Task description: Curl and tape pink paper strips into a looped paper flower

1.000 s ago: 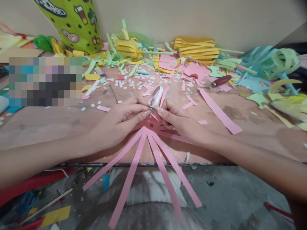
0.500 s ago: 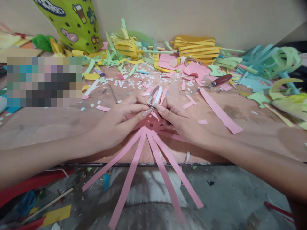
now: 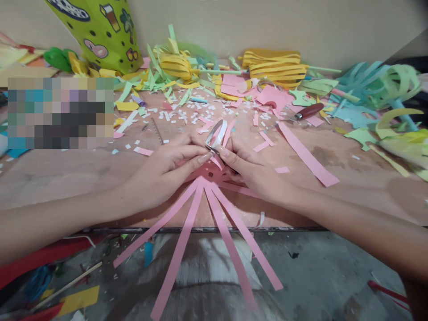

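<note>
A narrow looped strip [image 3: 221, 131], white along one side and shiny at its edge, stands up between my two hands. My left hand [image 3: 175, 162] pinches its lower end from the left, thumb against fingers. From the right, my right hand [image 3: 247, 162] grips the same end, its thumb on top. Whether the strip is paper or tape I cannot tell. Under my fingers lies a pink paper piece [image 3: 200, 179] with a small dark square hole near its middle. Its long pink strips fan out toward me and hang past the table edge; my hands partly cover the rest.
A long pink strip [image 3: 307, 156] and a red-handled cutter [image 3: 309, 111] lie to the right. White scraps litter the table [image 3: 83, 174]. Yellow paper lanterns [image 3: 277, 71], blue-green curled paper [image 3: 397, 84] and a green patterned bag [image 3: 103, 35] line the back. A blurred patch covers the left.
Both hands keep the same pinch on the looped strip. The view has shifted only very slightly, and nothing else has visibly moved.
</note>
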The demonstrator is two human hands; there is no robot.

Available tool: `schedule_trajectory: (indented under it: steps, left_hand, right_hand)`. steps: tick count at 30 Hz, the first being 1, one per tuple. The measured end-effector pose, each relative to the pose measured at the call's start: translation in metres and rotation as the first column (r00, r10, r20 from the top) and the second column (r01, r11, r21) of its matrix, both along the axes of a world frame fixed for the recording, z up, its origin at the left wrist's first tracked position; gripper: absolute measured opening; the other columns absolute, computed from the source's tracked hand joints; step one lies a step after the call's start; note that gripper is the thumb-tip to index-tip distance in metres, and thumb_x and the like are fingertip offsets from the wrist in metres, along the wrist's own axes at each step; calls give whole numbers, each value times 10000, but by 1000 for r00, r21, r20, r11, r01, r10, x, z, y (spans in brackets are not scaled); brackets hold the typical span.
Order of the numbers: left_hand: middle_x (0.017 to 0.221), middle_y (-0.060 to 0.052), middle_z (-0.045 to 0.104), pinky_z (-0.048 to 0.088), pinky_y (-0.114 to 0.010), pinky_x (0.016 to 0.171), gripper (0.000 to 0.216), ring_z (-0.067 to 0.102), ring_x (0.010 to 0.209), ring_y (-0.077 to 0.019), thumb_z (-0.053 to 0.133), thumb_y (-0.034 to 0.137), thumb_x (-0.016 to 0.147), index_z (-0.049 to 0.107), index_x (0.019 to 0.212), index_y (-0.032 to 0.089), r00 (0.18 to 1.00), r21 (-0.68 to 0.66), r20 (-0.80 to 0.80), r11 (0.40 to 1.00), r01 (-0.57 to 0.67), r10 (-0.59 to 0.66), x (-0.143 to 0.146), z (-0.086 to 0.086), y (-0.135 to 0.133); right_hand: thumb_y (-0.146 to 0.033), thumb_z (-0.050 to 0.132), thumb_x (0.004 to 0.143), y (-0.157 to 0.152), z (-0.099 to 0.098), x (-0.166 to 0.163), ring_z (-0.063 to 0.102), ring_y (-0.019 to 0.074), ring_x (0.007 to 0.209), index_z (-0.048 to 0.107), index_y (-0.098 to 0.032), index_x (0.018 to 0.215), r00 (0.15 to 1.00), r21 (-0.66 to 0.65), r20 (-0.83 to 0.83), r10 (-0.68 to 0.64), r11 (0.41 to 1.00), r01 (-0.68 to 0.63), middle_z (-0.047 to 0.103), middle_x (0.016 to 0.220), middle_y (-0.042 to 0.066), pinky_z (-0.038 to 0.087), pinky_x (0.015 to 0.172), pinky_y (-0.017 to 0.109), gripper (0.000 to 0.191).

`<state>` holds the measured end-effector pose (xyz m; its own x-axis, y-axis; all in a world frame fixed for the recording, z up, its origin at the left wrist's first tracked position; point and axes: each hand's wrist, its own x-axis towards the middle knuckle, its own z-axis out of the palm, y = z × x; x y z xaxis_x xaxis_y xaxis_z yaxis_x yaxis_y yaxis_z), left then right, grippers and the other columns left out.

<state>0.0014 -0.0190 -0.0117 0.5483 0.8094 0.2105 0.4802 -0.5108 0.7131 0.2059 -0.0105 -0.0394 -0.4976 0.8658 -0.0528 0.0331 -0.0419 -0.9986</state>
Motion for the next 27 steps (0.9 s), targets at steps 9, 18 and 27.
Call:
schedule_trajectory:
  steps: [9, 18, 27]
  left_hand:
    - [992, -15, 623, 440, -274, 942, 247, 577, 987, -156, 490, 236, 1044, 711, 940, 199, 999, -34, 47, 999, 8, -6, 0, -1, 1]
    - [981, -9, 628, 454, -265, 929, 251, 570, 950, -148, 493, 219, 1048, 731, 969, 217, 999, -14, 50, 1000, 7, -6, 1, 0, -1]
    - [1021, -16, 624, 431, -258, 945, 246, 573, 998, -152, 487, 256, 1057, 718, 989, 200, 1000, -22, 26, 1000, 17, -16, -1, -2, 1]
  right_hand:
    - [-487, 545, 997, 1, -2, 1, 428, 108, 713, 468, -220, 887, 999, -10, -21, 26, 1000, -26, 478, 824, -19, 402, 625, 254, 298]
    - [-494, 555, 990, 0, 1, 1, 389, 112, 654, 471, -226, 853, 1000, 0, -4, 13, 1000, -13, 412, 728, -40, 380, 600, 264, 313]
    - [-487, 511, 1014, -1, 4, 0, 365, 106, 635, 443, -232, 817, 1000, 30, 25, 17, 999, -18, 373, 706, -51, 406, 641, 251, 329]
